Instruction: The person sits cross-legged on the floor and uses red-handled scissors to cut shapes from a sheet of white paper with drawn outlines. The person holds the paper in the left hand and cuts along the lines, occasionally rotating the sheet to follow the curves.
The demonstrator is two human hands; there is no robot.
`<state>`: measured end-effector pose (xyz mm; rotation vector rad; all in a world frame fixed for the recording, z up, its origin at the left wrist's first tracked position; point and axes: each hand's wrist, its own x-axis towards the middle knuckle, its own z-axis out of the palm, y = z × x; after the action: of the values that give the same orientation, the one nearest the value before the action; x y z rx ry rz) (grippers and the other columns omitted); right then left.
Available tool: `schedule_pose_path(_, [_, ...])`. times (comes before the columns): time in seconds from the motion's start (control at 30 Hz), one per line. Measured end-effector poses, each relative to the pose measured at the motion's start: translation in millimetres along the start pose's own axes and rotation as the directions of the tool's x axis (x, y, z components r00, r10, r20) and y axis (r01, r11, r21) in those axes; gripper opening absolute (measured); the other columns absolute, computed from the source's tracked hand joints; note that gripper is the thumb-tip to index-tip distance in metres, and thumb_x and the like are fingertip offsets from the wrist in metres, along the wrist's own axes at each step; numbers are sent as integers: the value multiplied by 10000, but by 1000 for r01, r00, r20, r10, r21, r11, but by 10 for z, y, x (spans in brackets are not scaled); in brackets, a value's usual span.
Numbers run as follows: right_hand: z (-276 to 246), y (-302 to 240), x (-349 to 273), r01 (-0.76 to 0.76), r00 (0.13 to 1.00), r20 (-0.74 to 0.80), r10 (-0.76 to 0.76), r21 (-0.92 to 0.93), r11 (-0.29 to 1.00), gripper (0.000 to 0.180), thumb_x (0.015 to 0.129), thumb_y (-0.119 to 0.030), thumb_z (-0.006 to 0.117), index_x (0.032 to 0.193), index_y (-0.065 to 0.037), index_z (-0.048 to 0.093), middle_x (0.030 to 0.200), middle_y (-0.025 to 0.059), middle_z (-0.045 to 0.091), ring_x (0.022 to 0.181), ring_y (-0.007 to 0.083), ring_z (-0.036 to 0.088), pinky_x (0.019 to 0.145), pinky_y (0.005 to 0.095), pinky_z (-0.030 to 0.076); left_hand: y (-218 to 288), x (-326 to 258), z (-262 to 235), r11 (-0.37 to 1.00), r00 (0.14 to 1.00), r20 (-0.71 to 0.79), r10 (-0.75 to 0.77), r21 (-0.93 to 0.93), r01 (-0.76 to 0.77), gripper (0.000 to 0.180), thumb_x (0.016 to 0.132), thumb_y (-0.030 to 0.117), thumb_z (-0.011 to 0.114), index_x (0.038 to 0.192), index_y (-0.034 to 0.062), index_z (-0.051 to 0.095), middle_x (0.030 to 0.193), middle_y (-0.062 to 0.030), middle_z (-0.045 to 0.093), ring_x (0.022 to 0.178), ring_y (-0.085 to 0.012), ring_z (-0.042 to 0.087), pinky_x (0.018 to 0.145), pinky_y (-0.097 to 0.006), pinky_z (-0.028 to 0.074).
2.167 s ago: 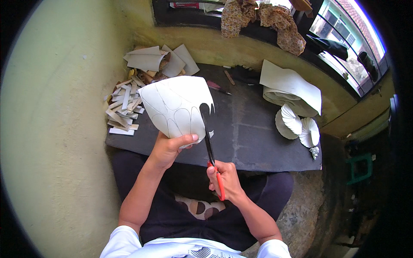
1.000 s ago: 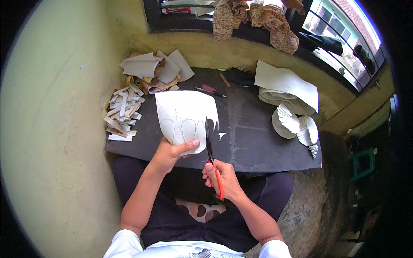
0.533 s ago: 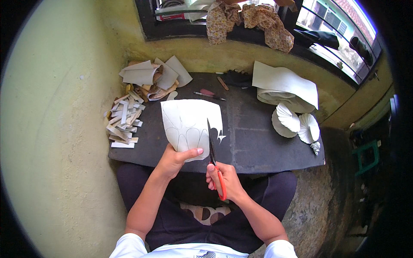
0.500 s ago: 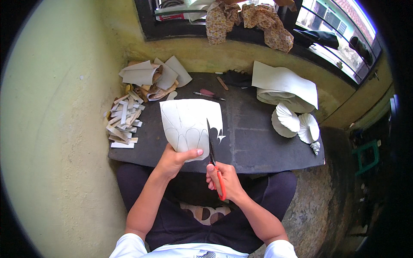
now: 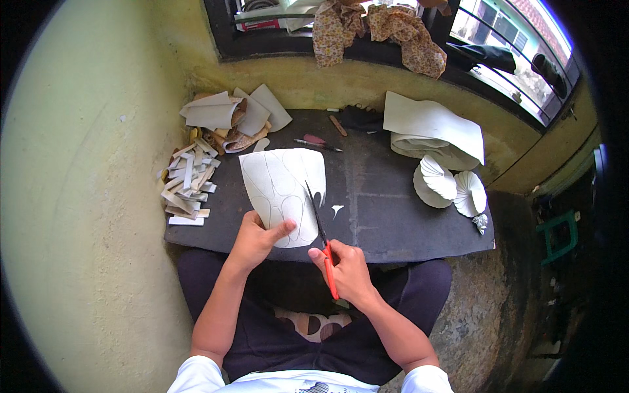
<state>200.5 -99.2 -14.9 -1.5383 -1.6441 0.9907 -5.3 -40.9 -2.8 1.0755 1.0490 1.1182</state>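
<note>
My left hand (image 5: 254, 237) pinches the near edge of a white sheet (image 5: 283, 190) with curved outlines drawn on it, held just over a dark board (image 5: 393, 223) across my lap. My right hand (image 5: 347, 270) grips red-handled scissors (image 5: 321, 226). Their dark blades lie along the sheet's right side, pointing away from me. A small white offcut (image 5: 337, 209) lies on the board just right of the blades.
White strips (image 5: 187, 187) are piled at the board's left end, with folded paper and scraps (image 5: 229, 118) behind them. A pen (image 5: 314, 144) lies at the back. Rolled sheets (image 5: 429, 131) and stacked cut shapes (image 5: 452, 187) sit at the right. A yellow wall stands on the left.
The sheet has come down from a raised, tilted position to lie low over the board. The scissors' blades have stayed at its right edge, and a small offcut has appeared beside them.
</note>
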Motion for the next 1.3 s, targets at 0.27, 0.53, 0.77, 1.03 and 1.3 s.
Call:
schedule_pose_path(0.27, [18,54,-18,19,998,62,-23,61,998,680,948,-604,644,682,15,552,532,145,532,484,236,523,514,395,428,162,2,5,987,1000,21,21,159,-24,392,782,95,880,1119,-22,716,1034,-87,752,977,-158,696,868,-324,548])
schedule_pose_path(0.53, [105,104,-43,-32,990,143,13,132,991,645,980,-605,592,722,-16,544,538,14,521,482,93,547,469,274,443,-94,38,-20,995,1000,26,-9,-104,12,453,827,118,830,1214,-45,659,1147,-127,711,1033,-202,682,897,-342,545])
schedule_pose_path(0.77, [127,116,-44,-27,994,108,13,130,991,653,981,-581,608,725,16,540,548,117,526,490,201,528,503,362,427,-71,18,116,991,999,-24,-39,-132,36,505,840,118,824,1263,-49,604,1161,-131,682,1038,-213,674,894,-355,552])
schedule_pose_path(1.03, [225,184,-52,72,990,97,-100,252,965,683,993,-615,555,774,32,518,625,167,546,559,246,530,555,399,431,-23,-58,229,962,998,-56,-21,-274,4,427,837,97,830,1195,-40,642,1094,-104,697,983,-172,674,846,-324,553])
schedule_pose_path(1.3, [222,162,-64,43,987,136,-87,295,954,715,995,-645,517,785,38,509,651,174,537,582,256,527,563,399,425,-95,-83,292,961,993,-109,45,-266,-73,404,853,79,818,1195,-46,644,1084,-97,701,952,-164,680,836,-311,553])
